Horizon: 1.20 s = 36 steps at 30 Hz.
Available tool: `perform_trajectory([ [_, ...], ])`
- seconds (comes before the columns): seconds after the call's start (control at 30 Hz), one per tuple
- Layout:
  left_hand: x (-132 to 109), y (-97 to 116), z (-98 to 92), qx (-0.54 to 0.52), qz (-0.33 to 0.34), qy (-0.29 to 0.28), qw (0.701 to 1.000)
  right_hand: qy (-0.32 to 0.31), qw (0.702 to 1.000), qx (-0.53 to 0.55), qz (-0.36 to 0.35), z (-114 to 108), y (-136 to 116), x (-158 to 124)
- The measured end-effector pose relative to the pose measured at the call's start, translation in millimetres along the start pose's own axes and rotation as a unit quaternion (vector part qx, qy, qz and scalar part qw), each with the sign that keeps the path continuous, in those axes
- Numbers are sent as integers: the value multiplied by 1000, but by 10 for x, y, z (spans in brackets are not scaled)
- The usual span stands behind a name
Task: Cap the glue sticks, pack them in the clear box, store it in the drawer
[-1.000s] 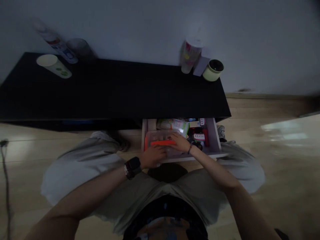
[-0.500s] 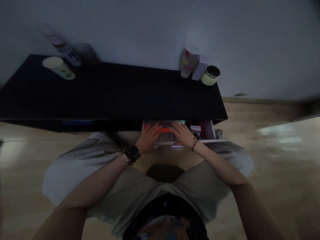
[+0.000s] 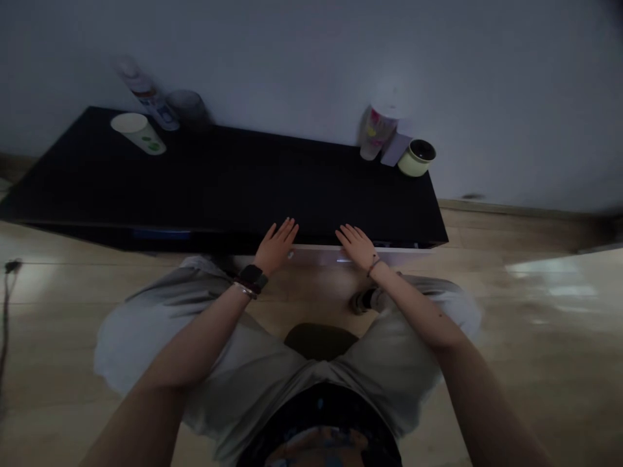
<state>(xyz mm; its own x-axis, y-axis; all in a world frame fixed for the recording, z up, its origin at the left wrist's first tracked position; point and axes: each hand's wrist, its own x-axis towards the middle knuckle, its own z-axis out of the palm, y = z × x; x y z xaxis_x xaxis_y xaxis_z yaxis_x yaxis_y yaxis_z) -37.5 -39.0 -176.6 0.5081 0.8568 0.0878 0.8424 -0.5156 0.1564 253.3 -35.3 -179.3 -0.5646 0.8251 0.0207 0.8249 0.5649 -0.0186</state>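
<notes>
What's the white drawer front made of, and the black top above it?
The white drawer front looks like painted or laminated board: flat, straight-edged, softly shiny. The black top looks like board too, with a smooth dark finish, though the dim light hides any grain, so I can't be sure.

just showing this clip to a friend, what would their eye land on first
The two bare hands stand out first: the left hand, with a black smartwatch on its wrist, and the right hand lie open at the white drawer front below the black tabletop. At the tabletop's back edge, a white cup with green dots lies tilted at left, and a pale green mug stands at right.
</notes>
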Motion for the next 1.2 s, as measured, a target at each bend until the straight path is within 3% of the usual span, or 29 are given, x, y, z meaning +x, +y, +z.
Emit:
perform_trajectory([
  [0.23,41,-194,89,-18,-11,14,1000,26,999,21,13,143,20,79],
  [0.47,94,-225,216,-42,-17,71,996,43,997,30,51,274,-19,128],
  [0.83,82,-151,245,-26,-37,71,996,57,995,31,74,299,-79,150],
  [1.03,80,-11,55,-21,-44,12,999,25,996,36,81,95,-167,121],
  [1.13,30,89,-182,-57,-16,-53,997,-43,994,51,81,-95,-193,59],
  [1.2,-2,177,-437,-127,4,-115,985,-95,991,80,43,-312,-189,18],
])
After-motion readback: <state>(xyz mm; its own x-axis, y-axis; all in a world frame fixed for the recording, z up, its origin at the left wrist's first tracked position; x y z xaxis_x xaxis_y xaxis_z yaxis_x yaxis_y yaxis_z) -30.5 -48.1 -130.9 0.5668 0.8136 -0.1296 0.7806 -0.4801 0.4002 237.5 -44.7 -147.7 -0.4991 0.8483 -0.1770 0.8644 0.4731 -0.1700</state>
